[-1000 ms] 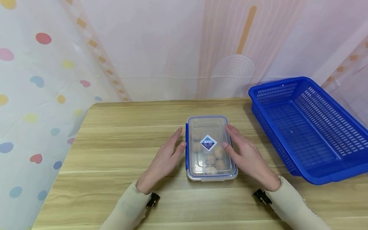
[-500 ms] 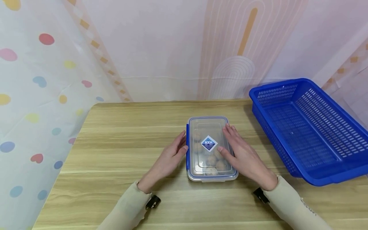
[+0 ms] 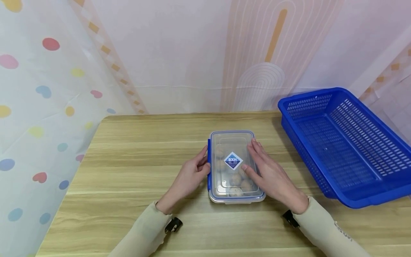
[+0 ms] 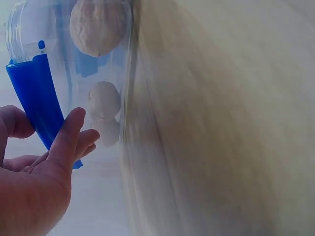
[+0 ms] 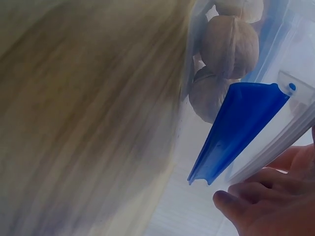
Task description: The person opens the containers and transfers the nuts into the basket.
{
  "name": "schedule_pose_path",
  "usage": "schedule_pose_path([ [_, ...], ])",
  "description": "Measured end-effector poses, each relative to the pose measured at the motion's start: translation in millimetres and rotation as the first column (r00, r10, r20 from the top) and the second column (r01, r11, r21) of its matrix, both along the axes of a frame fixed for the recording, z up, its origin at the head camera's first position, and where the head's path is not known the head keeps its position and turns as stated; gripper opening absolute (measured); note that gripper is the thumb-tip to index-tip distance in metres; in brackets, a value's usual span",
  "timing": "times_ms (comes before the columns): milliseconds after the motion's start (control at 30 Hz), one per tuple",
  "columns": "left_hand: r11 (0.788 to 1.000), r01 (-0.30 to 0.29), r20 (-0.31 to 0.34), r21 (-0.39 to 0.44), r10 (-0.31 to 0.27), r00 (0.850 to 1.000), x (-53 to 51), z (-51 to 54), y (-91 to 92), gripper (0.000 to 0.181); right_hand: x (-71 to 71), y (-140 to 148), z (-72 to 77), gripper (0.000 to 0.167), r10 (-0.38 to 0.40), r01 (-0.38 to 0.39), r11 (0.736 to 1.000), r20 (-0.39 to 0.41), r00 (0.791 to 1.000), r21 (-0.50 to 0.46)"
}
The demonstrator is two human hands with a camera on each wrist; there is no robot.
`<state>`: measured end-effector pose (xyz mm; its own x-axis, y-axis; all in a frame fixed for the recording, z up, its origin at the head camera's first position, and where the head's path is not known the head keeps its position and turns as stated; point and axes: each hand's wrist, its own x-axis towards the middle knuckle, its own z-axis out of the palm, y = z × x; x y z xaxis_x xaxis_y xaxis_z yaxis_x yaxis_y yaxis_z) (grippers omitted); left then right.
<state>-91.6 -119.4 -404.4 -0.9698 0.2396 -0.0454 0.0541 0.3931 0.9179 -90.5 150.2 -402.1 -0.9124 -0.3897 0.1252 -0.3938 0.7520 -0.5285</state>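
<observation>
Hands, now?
Left hand: closed, pinching the long blue plastic side latch.
Right hand: open, resting on the clear rectangular plastic lid.

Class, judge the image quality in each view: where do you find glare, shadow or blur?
Head view: fairly sharp, with glare spots on the clear lid and soft shadow beside the blue basket; left wrist view: hazy, tabletop blurred; right wrist view: tabletop blurred too, walnuts clearer.

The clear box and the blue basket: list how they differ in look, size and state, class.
The clear box is see-through; the blue basket is strongly coloured and slotted. The clear box is lidded, while the blue basket is open on top. The clear box is smaller than the blue basket. Both are roughly rectangular.
</observation>
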Motion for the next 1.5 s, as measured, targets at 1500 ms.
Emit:
schedule_pose_path([
  [1500, 0.996, -0.058, -0.025, -0.061, 0.056, 0.998, -5.4, -1.9, -4.3, 0.069, -0.2, -0.2, -1.9, 0.072, 0.014, -0.014, 1.0, -0.003, 1.0, 0.004],
])
